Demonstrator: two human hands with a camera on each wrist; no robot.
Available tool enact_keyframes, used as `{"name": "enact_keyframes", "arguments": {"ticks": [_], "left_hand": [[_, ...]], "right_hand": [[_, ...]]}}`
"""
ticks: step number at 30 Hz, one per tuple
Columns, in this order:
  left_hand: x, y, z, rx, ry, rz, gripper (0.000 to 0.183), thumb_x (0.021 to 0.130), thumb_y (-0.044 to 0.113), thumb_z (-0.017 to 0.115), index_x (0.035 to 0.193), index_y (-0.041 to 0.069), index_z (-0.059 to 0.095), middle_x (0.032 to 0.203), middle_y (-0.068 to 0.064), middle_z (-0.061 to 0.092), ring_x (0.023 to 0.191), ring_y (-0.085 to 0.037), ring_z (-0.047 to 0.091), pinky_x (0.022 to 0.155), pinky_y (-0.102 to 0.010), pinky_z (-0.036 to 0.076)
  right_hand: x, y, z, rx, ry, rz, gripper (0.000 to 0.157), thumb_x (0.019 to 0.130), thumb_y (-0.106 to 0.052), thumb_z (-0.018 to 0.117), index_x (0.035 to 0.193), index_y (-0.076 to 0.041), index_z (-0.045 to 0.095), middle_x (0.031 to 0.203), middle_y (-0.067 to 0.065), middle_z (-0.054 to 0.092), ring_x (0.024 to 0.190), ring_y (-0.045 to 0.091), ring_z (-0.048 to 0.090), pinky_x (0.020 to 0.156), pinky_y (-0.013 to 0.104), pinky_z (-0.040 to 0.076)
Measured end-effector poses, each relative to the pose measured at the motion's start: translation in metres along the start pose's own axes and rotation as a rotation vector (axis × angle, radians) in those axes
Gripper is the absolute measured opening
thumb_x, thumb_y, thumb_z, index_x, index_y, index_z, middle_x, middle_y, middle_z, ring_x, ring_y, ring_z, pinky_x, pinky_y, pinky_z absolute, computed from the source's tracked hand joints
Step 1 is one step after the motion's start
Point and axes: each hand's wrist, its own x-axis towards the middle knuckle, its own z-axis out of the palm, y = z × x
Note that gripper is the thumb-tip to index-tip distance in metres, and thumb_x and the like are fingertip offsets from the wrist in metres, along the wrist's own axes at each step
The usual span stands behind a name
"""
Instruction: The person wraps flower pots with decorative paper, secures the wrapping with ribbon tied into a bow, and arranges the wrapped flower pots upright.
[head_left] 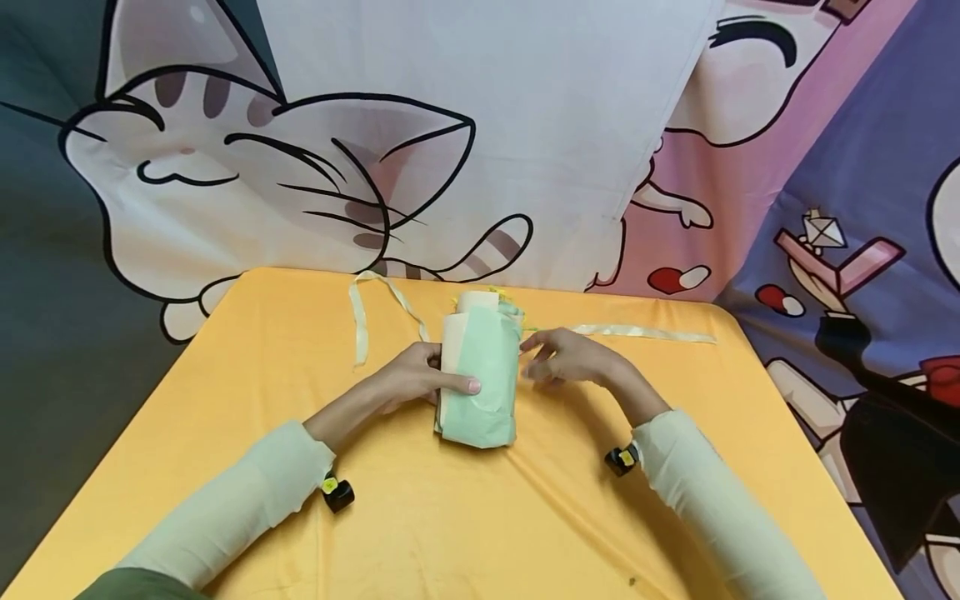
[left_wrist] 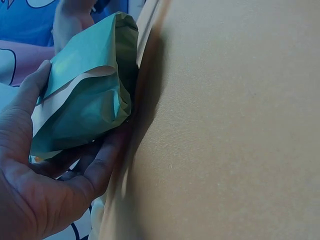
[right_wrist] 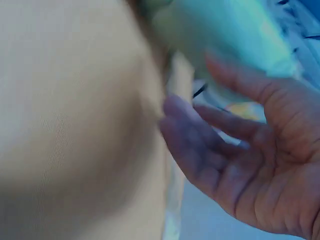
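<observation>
A mint-green and cream paper-wrapped bundle [head_left: 482, 379] stands out near the middle of the yellow-covered table, its lower end folded in. Small yellow bits [head_left: 504, 293] show at its far end. My left hand [head_left: 412, 375] grips the bundle from the left, thumb across the front and the other fingers at its side and underneath. Just off the bundle's right side is my right hand [head_left: 570, 360], fingers loosely bent and holding nothing. In the right wrist view its thumb [right_wrist: 240, 80] overlaps the blurred green paper.
A pale ribbon runs out on both sides of the bundle, its left part [head_left: 360, 325] looped and its right part [head_left: 645, 333] straight. The yellow cloth [head_left: 247, 375] has creases. Behind the table hangs a cartoon-cat curtain [head_left: 570, 125].
</observation>
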Motion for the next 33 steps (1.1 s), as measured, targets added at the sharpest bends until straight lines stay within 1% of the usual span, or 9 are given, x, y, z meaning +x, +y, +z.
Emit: {"name": "enact_keyframes", "arguments": {"ticks": [5,6,12,13,22,23,27,28,33], "left_hand": [[-0.001,-0.002,-0.001,-0.003,0.004,-0.013,0.065,0.097,0.021,0.091,0.150,-0.001,0.062,0.137,-0.023,0.077,0.111,-0.032,0.084,0.094,-0.048,0.070],[-0.001,-0.003,-0.002,0.001,0.006,-0.015,0.065,0.097,0.022,0.092,0.150,-0.001,0.062,0.137,-0.022,0.077,0.111,-0.032,0.084,0.093,-0.047,0.070],[0.002,-0.003,-0.004,0.024,-0.001,-0.029,0.062,0.099,0.028,0.090,0.148,0.000,0.064,0.135,-0.020,0.079,0.109,-0.029,0.084,0.092,-0.045,0.071],[0.003,-0.002,-0.004,0.023,-0.004,-0.033,0.062,0.099,0.028,0.089,0.147,-0.001,0.064,0.134,-0.020,0.079,0.108,-0.029,0.084,0.092,-0.045,0.071],[0.018,0.010,-0.010,0.033,-0.013,-0.115,0.055,0.104,0.042,0.082,0.135,-0.003,0.072,0.116,-0.017,0.086,0.096,-0.024,0.086,0.087,-0.044,0.071],[0.021,0.011,-0.011,0.047,-0.012,-0.129,0.056,0.104,0.045,0.082,0.133,-0.002,0.074,0.112,-0.015,0.087,0.094,-0.023,0.085,0.085,-0.043,0.071],[0.028,0.013,-0.014,0.088,-0.008,-0.175,0.058,0.102,0.053,0.081,0.125,0.000,0.078,0.100,-0.011,0.086,0.085,-0.019,0.083,0.079,-0.037,0.070],[0.029,0.014,-0.015,0.093,-0.007,-0.184,0.058,0.102,0.054,0.081,0.124,0.000,0.079,0.099,-0.011,0.086,0.084,-0.019,0.083,0.078,-0.036,0.070],[0.032,0.014,-0.015,0.092,-0.018,-0.199,0.057,0.102,0.054,0.080,0.123,0.000,0.078,0.099,-0.011,0.086,0.084,-0.019,0.083,0.079,-0.037,0.071]], "right_hand": [[0.020,0.015,0.005,-0.272,0.175,0.015,0.047,0.114,-0.021,0.067,0.157,-0.005,0.060,0.110,0.013,0.083,0.079,0.017,0.067,0.080,0.036,0.055],[0.030,0.030,0.009,-0.296,0.195,-0.015,0.042,0.115,-0.025,0.065,0.153,-0.008,0.063,0.103,0.009,0.082,0.075,0.015,0.061,0.077,0.034,0.052],[0.024,0.039,0.028,-0.402,0.283,-0.104,0.013,0.114,-0.012,0.064,0.122,-0.007,0.073,0.100,0.011,0.080,0.077,0.017,0.063,0.074,0.036,0.055],[0.013,0.027,0.030,-0.414,0.286,-0.095,0.012,0.111,-0.005,0.065,0.119,-0.004,0.073,0.103,0.014,0.081,0.079,0.019,0.065,0.075,0.037,0.057],[0.005,0.032,0.036,-0.402,0.322,-0.136,0.010,0.110,-0.002,0.065,0.117,0.000,0.072,0.110,0.019,0.083,0.087,0.023,0.074,0.078,0.039,0.061],[0.013,0.043,0.037,-0.396,0.328,-0.148,0.010,0.110,-0.003,0.065,0.117,-0.001,0.072,0.109,0.018,0.083,0.086,0.021,0.074,0.076,0.037,0.060],[0.011,0.042,0.035,-0.371,0.303,-0.144,0.011,0.110,-0.004,0.065,0.118,-0.001,0.071,0.110,0.018,0.082,0.089,0.023,0.076,0.077,0.039,0.062],[0.017,0.056,0.035,-0.356,0.300,-0.163,0.012,0.112,-0.010,0.064,0.121,-0.004,0.071,0.112,0.017,0.083,0.092,0.022,0.076,0.079,0.038,0.062],[0.001,0.026,0.038,-0.233,0.369,-0.031,0.033,0.118,-0.023,0.056,0.139,0.002,0.061,0.102,0.019,0.079,0.078,0.022,0.069,0.070,0.036,0.056]]}}
